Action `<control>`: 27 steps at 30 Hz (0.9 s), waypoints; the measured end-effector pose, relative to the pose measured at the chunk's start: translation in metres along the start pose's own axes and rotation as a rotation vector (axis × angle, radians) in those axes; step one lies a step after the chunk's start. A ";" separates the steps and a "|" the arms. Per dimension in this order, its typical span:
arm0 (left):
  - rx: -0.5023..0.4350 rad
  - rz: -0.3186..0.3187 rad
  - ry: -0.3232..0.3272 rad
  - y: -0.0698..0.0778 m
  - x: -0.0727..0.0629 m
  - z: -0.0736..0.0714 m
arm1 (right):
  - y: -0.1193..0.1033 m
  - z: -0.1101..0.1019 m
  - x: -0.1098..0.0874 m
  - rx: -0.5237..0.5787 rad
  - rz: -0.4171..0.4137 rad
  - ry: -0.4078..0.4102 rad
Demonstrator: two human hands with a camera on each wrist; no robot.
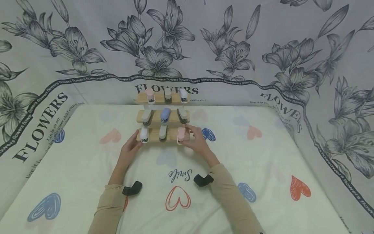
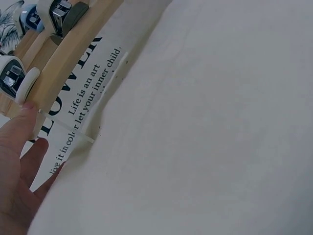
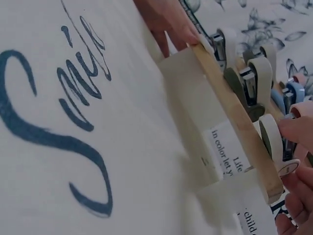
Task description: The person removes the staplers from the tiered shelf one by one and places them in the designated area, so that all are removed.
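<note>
A three-tier wooden rack (image 1: pixel 153 135) bears small staplers in pink, grey, white and blue, three on each board. At the right end of the lowest board, my right hand (image 1: pixel 200 140) pinches a pink stapler (image 1: pixel 181 134) between thumb and fingers; the right wrist view shows fingertips against its side. My left hand (image 1: pixel 130 149) holds the left end of that board, beside a white stapler (image 1: pixel 144 134). In the left wrist view, the left thumb presses the board's end (image 2: pixel 63 63) and the other fingers reach behind it. A grey stapler (image 1: pixel 163 133) stands between these two.
Under the rack lies a pale cloth (image 1: pixel 228 156) printed with hearts and the word Smile. Behind and at both sides hangs a flower-printed curtain (image 1: pixel 222 87). Clear supports (image 3: pixel 230 183) hold the lowest board above the cloth. Black bands (image 1: pixel 132 188) sit at both wrists.
</note>
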State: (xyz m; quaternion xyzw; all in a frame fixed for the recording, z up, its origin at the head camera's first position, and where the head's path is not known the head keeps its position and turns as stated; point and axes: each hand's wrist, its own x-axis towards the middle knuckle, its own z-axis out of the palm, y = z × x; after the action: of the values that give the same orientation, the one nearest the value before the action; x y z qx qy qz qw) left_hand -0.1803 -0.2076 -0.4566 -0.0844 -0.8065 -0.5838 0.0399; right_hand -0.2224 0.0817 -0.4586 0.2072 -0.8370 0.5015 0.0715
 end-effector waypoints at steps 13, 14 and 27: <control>0.042 -0.035 0.047 0.006 -0.002 0.002 | 0.010 -0.027 -0.003 0.006 -0.010 -0.022; 0.045 -0.033 0.050 0.005 -0.003 0.002 | 0.011 -0.030 -0.004 0.008 -0.003 -0.021; 0.073 -0.031 0.060 -0.036 0.011 -0.001 | 0.040 -0.057 -0.002 0.057 0.017 -0.029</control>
State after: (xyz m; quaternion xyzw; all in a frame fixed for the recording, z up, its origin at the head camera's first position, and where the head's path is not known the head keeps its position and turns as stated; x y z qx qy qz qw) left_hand -0.1980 -0.2183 -0.4877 -0.0529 -0.8268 -0.5570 0.0583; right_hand -0.2422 0.1483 -0.4644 0.2093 -0.8249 0.5227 0.0492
